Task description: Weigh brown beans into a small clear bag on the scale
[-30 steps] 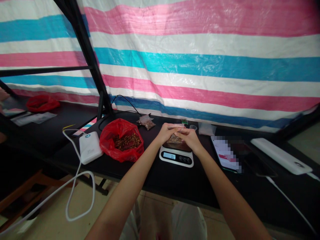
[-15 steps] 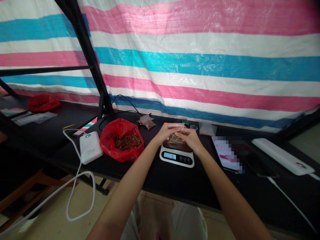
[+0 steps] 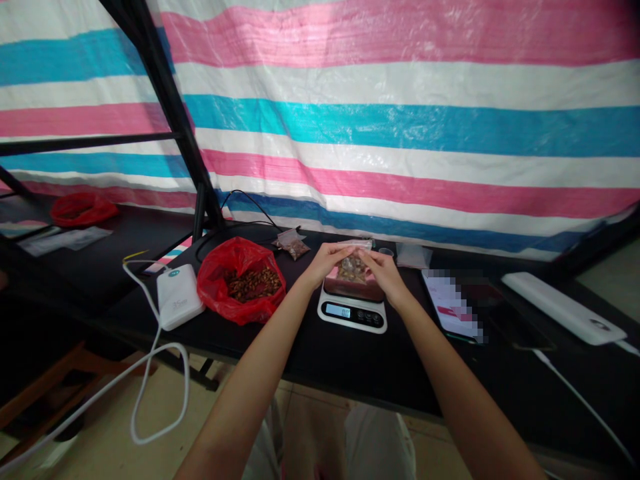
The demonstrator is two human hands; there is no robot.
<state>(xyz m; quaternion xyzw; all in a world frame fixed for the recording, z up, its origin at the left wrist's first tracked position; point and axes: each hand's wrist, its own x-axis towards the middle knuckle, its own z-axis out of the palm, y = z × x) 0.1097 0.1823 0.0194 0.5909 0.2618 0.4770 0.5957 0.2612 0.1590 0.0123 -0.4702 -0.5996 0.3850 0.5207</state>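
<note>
Between my hands is a small clear zip bag (image 3: 352, 269) with brown grain-like pieces in it, held over a white digital scale (image 3: 353, 316). My left hand (image 3: 325, 261) grips the bag's left side, fingers closed. On the right side, my right hand (image 3: 383, 270) pinches it near the top. The scale's display seems to read 0.0. To the left of the scale, an open red plastic bag (image 3: 213, 273) holds many brown pieces that look like seeds or dried pupae. Behind it lies another small filled zip bag (image 3: 293, 244).
A white power bank (image 3: 179, 298) with a cable is at the left. On the right are a phone (image 3: 450, 310), a dark phone (image 3: 520, 328) and a long white power bank (image 3: 563, 308). Clear bags (image 3: 414, 256) lie behind. A black frame post (image 3: 173, 113) rises at left before striped sheeting.
The zip bag now faces me flatter and more upright, its contents more visible. My fingers have shifted along its upper part, thumbs closer together. The view has moved slightly.
</note>
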